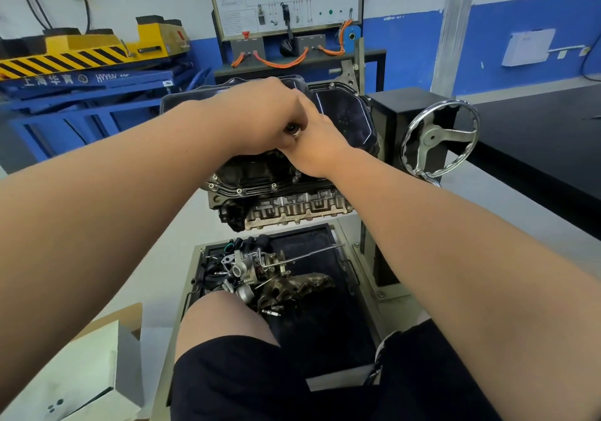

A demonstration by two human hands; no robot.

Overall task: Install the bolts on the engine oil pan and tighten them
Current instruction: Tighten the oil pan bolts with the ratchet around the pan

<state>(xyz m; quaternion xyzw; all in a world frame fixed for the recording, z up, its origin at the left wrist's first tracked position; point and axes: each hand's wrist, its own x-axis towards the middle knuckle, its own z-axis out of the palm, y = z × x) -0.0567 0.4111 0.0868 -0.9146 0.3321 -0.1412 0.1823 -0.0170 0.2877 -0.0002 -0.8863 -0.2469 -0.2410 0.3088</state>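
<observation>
1. Closely curled, the fingers of the left hand (260, 114) wrap a small round metal piece (291, 130), shiny with a dark centre, which peeks out below the knuckles.
2. Pressed against it, the right hand (320, 145) tucks its fingers under the left; I cannot tell how they lie.
3. Both hands sit over the middle of the oil pan (344, 118), a glossy black, smooth-walled shell lying on top of the engine block (292, 209).
4. Small silver bolts (239, 190) stud the pan's near flange edge.
5. Rough cast grey metal forms the block below.
6. A chromed, scalloped handwheel (439, 140) stands right of the pan.
7. Grimy cast parts (257, 267) crowd the far left corner of a black tray (312, 251) beneath.
</observation>
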